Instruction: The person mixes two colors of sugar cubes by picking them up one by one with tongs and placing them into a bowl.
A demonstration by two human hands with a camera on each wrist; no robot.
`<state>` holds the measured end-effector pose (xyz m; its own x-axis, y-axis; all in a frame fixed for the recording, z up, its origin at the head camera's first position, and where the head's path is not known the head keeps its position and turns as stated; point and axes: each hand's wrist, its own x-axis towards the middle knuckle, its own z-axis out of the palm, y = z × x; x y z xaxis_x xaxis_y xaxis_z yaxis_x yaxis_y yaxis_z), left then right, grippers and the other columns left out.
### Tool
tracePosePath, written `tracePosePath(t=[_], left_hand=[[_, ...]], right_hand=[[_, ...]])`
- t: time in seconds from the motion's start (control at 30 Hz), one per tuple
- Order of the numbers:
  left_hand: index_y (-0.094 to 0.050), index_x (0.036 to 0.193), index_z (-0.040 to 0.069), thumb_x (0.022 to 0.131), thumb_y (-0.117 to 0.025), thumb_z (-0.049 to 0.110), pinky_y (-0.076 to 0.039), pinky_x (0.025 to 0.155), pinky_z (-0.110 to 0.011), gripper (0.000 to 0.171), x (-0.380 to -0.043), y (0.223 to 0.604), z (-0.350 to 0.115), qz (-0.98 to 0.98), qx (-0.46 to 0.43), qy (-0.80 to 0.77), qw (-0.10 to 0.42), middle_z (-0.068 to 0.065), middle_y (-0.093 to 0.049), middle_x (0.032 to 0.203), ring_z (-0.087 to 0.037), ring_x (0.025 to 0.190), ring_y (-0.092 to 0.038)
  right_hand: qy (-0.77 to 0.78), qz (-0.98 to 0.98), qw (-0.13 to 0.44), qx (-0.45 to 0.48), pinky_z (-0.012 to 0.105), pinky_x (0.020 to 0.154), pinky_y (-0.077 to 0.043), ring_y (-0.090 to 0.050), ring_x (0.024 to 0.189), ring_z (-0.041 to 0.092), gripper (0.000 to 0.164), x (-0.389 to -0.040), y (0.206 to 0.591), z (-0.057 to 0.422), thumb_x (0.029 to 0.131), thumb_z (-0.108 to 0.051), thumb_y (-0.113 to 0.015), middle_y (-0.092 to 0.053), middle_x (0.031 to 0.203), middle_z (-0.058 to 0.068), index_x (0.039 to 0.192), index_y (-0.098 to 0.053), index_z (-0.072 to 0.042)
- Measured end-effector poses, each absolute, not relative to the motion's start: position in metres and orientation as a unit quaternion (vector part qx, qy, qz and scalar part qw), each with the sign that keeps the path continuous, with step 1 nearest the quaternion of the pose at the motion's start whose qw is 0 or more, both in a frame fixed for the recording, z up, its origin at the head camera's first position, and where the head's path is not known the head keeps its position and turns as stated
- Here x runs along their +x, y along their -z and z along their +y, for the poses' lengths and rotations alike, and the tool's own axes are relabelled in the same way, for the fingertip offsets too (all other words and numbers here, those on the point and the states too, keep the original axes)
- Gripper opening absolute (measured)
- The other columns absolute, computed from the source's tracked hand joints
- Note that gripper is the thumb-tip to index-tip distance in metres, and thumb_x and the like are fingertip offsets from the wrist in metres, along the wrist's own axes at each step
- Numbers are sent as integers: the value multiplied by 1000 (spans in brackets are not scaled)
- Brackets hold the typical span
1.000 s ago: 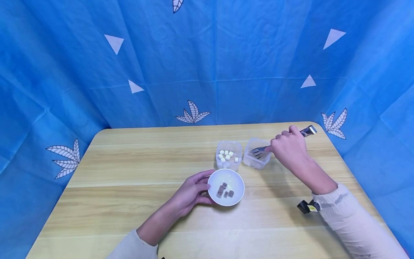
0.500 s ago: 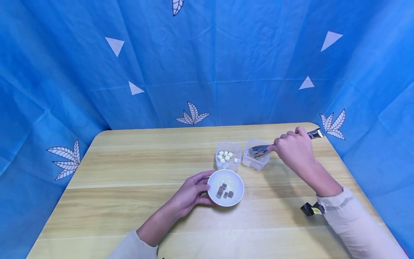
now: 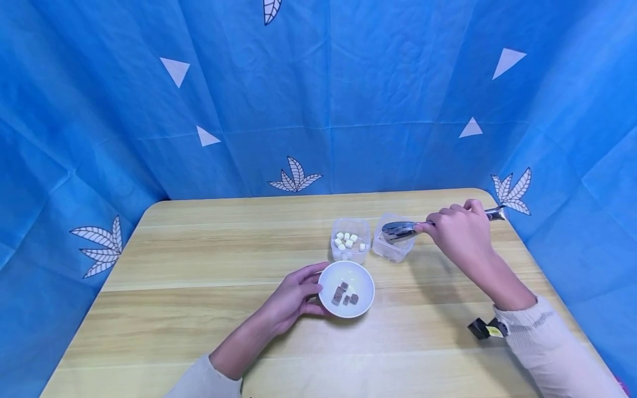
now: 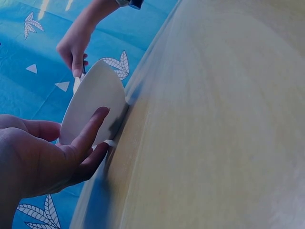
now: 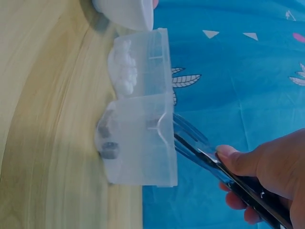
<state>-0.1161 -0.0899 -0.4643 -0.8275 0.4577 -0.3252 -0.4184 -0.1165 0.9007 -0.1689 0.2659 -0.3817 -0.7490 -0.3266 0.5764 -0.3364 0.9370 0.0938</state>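
My left hand (image 3: pixel 293 296) grips the side of a white bowl (image 3: pixel 365 282), its thumb at the rim. Several brown cubes (image 3: pixel 338 297) lie in this bowl. In the left wrist view the bowl (image 4: pixel 95 102) looks tilted, with fingers spread under its outer side. My right hand (image 3: pixel 461 232) holds metal tongs (image 3: pixel 400 230), their pronged ends over the right clear container (image 3: pixel 393 254). In the right wrist view the tongs (image 5: pixel 209 160) reach in at that container's rim. A brownish patch (image 5: pixel 152 123) shows near their tips; whether they hold it, I cannot tell.
Left of that container, touching or nearly so, stands another clear container (image 3: pixel 365 226) with several white cubes (image 3: pixel 349 240). Dark pieces (image 5: pixel 109 150) show at the bottom of the right container. A blue patterned curtain (image 3: pixel 328 99) surrounds the wooden table (image 3: pixel 224 237).
My right hand has moved right and slightly nearer with the tongs. The tongs have turned, so their pronged ends now appear more side-on. My left hand and the bowl have stayed nearly still.
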Motion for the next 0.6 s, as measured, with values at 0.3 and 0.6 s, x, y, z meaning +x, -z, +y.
tracePosePath(t=[0.3,0.6], left_hand=[[-37,159,6,101,-49,1,-67,89,-47,60,-116,466,-89,597,17,-746,294,-28,-44,158,-30,117,-68],[-39,159,7,100,-50,0,-67,88,-47,60,-117,468,-90,595,11,-748,294,-27,-46,157,-30,115,-69]], right_hand=[[-15,-928,327,181,53,78,-42,-58,57,24,30,-160,372,269,84,-39,-82,-68,57,5,74,-80,-10],[-34,-921,338,190,50,76,-39,-54,53,21,28,-152,365,269,84,-38,-83,-68,57,5,76,-81,-11]])
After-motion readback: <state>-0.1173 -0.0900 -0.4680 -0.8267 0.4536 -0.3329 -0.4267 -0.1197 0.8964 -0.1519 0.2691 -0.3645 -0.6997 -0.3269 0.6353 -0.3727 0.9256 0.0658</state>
